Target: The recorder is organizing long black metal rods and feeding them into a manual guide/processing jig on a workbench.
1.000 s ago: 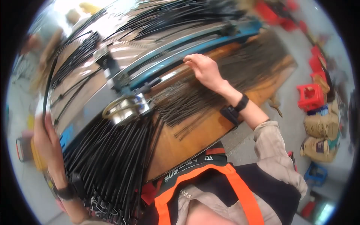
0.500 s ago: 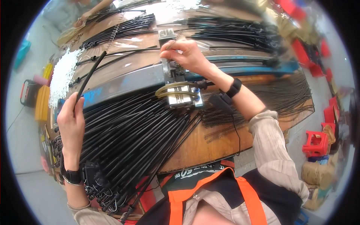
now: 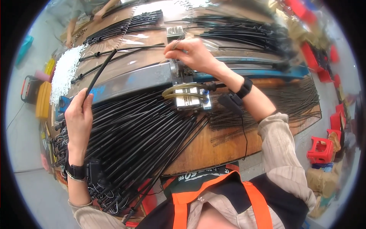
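Brown tabletop [image 3: 190, 154]: black rod [image 3: 102, 71] diagonally away rightward in pinching left hand [image 3: 79, 119], spring [image 3: 175, 44] in pinching right hand [image 3: 197, 56]

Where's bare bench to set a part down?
Wooden table: bare at the near edge, between fanned black rods on the left and springs at upper right. Crowded: far side, with rod bundles, and far left, with a white heap. Held rod angles that way.

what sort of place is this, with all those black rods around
Probably a small assembly workshop: many long black rods fan out beside a metal fixture with looped yellowish tubing, and thin coil springs lie massed on the wooden worktable.
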Available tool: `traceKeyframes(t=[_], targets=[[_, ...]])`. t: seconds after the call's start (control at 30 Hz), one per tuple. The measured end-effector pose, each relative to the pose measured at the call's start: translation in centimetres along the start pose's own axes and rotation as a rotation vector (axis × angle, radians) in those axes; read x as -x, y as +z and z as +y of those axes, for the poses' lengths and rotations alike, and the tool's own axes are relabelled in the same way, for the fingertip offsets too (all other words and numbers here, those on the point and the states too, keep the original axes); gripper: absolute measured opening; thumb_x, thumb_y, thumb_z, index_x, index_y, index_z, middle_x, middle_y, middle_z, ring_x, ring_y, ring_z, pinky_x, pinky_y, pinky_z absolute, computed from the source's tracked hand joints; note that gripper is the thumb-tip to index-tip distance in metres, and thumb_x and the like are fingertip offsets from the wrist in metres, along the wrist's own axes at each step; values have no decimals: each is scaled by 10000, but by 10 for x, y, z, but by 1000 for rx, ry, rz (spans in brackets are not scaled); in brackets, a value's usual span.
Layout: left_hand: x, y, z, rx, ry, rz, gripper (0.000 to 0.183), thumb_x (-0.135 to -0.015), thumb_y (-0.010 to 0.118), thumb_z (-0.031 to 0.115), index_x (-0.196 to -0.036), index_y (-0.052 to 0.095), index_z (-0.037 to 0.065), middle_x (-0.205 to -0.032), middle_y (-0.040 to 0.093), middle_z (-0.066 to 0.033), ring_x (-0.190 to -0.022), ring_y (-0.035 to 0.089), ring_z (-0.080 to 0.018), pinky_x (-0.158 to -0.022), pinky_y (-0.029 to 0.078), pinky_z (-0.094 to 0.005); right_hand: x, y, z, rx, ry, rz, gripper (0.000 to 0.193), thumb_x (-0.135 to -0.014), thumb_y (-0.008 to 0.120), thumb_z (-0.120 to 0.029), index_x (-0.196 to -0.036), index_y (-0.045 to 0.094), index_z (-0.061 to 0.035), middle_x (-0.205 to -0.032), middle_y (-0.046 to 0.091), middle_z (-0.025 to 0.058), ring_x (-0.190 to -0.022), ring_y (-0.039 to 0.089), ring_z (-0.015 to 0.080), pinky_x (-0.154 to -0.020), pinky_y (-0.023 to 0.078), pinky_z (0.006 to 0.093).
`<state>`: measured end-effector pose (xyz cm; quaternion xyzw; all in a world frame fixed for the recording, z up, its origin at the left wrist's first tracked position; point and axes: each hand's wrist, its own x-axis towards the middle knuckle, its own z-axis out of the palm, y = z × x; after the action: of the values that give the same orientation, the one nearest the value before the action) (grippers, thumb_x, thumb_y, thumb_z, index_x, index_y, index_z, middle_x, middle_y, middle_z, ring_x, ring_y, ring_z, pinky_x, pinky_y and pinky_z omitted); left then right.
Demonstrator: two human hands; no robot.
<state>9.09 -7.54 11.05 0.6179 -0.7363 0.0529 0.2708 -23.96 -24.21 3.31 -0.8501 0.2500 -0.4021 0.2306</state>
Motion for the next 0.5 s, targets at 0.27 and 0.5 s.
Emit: traceKeyframes(t=[0.27, 0.5], targets=[[-4, -2, -1, -26, 4, 43, 224, -957, 625, 111, -1111, 629, -52, -904, 664, -213, -747, 632, -299, -704, 505, -340, -15, 34, 2, 378, -74, -197, 81, -895, 646, -150, -949, 685, -103, -810, 711, 59, -747, 674, 174, -754, 470, 334], [-2, 7, -40, -62, 122, -76, 217, -938, 626, 130, -1128, 645, 26, -896, 651, -184, -785, 642, -348, -681, 506, -380, 104, -106, 42, 882, -115, 87, 126, -802, 657, -29, -867, 667, -136, -745, 649, 5, -803, 619, 193, -855, 375, 375]])
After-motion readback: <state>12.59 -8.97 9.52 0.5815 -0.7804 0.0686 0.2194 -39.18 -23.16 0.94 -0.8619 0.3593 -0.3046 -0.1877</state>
